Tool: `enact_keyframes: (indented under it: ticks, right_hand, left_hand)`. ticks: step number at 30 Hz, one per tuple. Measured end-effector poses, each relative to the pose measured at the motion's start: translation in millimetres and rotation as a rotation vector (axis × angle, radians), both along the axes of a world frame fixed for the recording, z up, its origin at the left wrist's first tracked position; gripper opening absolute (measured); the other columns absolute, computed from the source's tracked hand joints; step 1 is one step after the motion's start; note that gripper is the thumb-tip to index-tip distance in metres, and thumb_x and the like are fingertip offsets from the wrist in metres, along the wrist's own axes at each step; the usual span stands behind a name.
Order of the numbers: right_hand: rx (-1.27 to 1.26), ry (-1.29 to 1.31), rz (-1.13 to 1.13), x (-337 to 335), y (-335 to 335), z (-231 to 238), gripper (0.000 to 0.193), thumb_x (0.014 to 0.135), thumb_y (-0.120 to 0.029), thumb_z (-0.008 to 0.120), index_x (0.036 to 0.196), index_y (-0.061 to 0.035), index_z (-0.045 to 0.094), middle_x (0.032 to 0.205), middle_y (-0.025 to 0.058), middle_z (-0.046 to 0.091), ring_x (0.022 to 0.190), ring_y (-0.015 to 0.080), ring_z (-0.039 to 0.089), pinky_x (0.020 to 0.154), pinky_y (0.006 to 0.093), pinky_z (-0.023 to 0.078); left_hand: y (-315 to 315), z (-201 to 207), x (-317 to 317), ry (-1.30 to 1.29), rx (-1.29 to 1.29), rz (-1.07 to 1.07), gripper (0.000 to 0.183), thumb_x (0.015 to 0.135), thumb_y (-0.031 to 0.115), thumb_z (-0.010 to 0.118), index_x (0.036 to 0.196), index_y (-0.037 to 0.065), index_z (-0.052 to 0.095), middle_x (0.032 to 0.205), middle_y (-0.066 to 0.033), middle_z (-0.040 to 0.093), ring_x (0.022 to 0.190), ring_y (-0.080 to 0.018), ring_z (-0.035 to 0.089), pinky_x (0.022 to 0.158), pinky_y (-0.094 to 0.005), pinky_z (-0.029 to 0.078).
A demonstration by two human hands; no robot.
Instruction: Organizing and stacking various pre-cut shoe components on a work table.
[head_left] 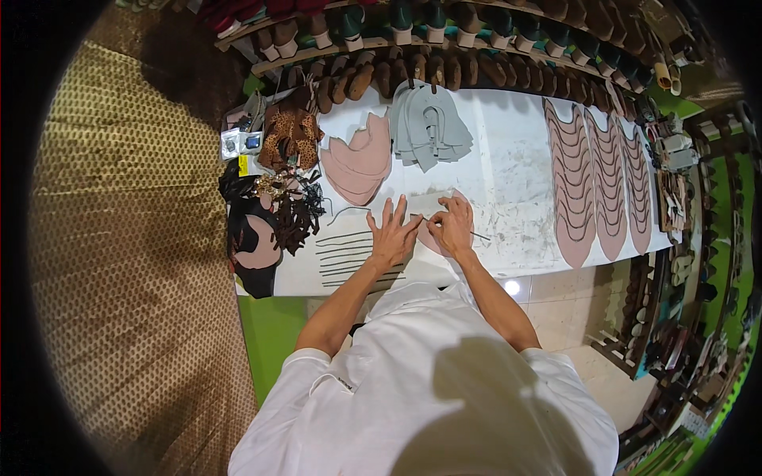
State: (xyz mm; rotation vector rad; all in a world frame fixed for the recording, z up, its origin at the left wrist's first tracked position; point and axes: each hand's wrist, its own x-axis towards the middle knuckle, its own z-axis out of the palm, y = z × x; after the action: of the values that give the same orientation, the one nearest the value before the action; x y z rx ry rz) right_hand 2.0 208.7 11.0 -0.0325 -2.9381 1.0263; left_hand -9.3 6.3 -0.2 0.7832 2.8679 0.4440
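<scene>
My left hand lies over the white table with its fingers spread, thumb and index reaching toward the edge of a pink shoe-upper piece. My right hand is closed in a pinch over the same piece. From beside its fingers a thin dark strip sticks out to the right; its other end is hidden. A pale grey-beige piece lies just beyond my fingertips. Left of my left hand, several thin dark strips are laid in near-parallel rows, with a curved strip above them.
Beyond my hands lie stacked pink pieces and grey pieces. Overlapping pink pieces form columns at right. Leopard-print material and dark scraps fill the left end. Shelves of shoe lasts stand behind the table.
</scene>
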Motion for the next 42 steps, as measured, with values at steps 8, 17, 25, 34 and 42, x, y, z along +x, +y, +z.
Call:
enact_keyframes:
  ticks: [8, 17, 25, 34, 42]
  right_hand:
    - [0.026, 0.022, -0.012, 2, -1, -5, 0.016, 0.078, -0.026, 0.08, 0.082, -0.0103, 0.082, 0.139, 0.0097, 0.061, 0.139, 0.0343, 0.043, 0.123, 0.0555, 0.02]
    - [-0.013, 0.022, -0.011, 4, 3, 0, 0.017, 0.081, -0.025, 0.08, 0.088, -0.0104, 0.082, 0.141, 0.0115, 0.06, 0.139, 0.0343, 0.044, 0.123, 0.0573, 0.021]
    - [0.085, 0.156, 0.023, 18, 26, -9, 0.02, 0.081, -0.025, 0.08, 0.094, -0.0105, 0.081, 0.136, 0.0122, 0.06, 0.14, 0.0352, 0.044, 0.121, 0.0581, 0.023]
    - [0.14, 0.116, 0.056, 21, 18, 2, 0.013, 0.084, -0.017, 0.073, 0.079, -0.0056, 0.077, 0.14, 0.0098, 0.057, 0.145, 0.0358, 0.038, 0.122, 0.0663, 0.015]
    - [0.1, 0.063, 0.008, 30, 9, 6, 0.013, 0.082, -0.019, 0.075, 0.079, -0.0059, 0.077, 0.141, 0.0095, 0.058, 0.145, 0.0369, 0.039, 0.122, 0.0679, 0.011]
  left_hand:
    - [3, 3, 0, 0.02, -0.023, -0.017, 0.044, 0.101, 0.036, 0.06, 0.145, 0.038, 0.059, 0.174, -0.0136, 0.015, 0.156, -0.0442, 0.017, 0.107, -0.0834, 0.014]
    - [5, 2, 4, -0.011, -0.015, 0.004, 0.044, 0.102, 0.037, 0.06, 0.146, 0.04, 0.059, 0.175, -0.0137, 0.012, 0.157, -0.0448, 0.014, 0.108, -0.0831, 0.012]
    - [6, 0, 4, -0.031, 0.021, 0.013, 0.044, 0.1, 0.038, 0.063, 0.144, 0.039, 0.061, 0.175, -0.0126, 0.013, 0.157, -0.0431, 0.014, 0.108, -0.0829, 0.012]
    - [5, -3, 4, 0.012, 0.031, 0.007, 0.044, 0.099, 0.038, 0.064, 0.143, 0.038, 0.062, 0.175, -0.0135, 0.015, 0.157, -0.043, 0.016, 0.108, -0.082, 0.011]
    - [6, 1, 0, 0.088, -0.021, -0.055, 0.044, 0.099, 0.038, 0.064, 0.143, 0.035, 0.062, 0.174, -0.0131, 0.018, 0.157, -0.04, 0.018, 0.109, -0.0811, 0.014]
